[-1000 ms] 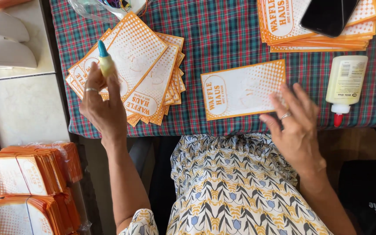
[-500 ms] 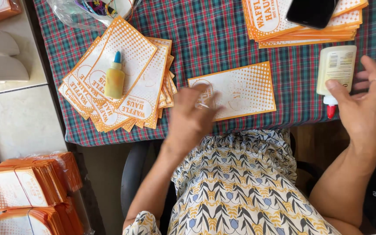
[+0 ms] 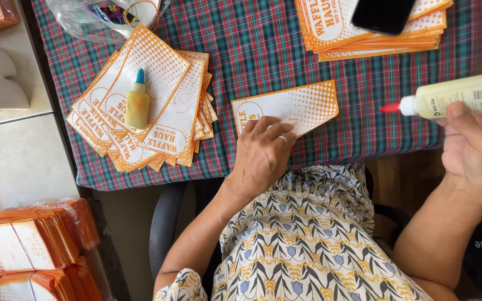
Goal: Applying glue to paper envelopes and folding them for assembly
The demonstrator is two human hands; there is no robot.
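My left hand (image 3: 263,153) lies flat, fingers spread, on a single orange-and-white paper sleeve (image 3: 302,103) near the front edge of the plaid-covered table (image 3: 252,50). My right hand (image 3: 475,147) grips a large pale-yellow glue bottle (image 3: 464,95) held sideways, its red tip pointing left toward the sleeve but apart from it. A small yellow glue bottle with a blue cap (image 3: 137,103) rests on a fanned pile of the same sleeves (image 3: 157,120) at the left.
A second stack of sleeves (image 3: 330,30) sits at the back right with a black phone (image 3: 383,14) on top. A clear plastic bag (image 3: 101,17) lies at the back left. Bundled orange sleeves (image 3: 29,245) are stacked low at the left beside a pale counter (image 3: 12,150).
My left hand set the small bottle on the fanned pile and moved right onto the single sleeve. My right hand reached to the large bottle, picked it up and turned it sideways.
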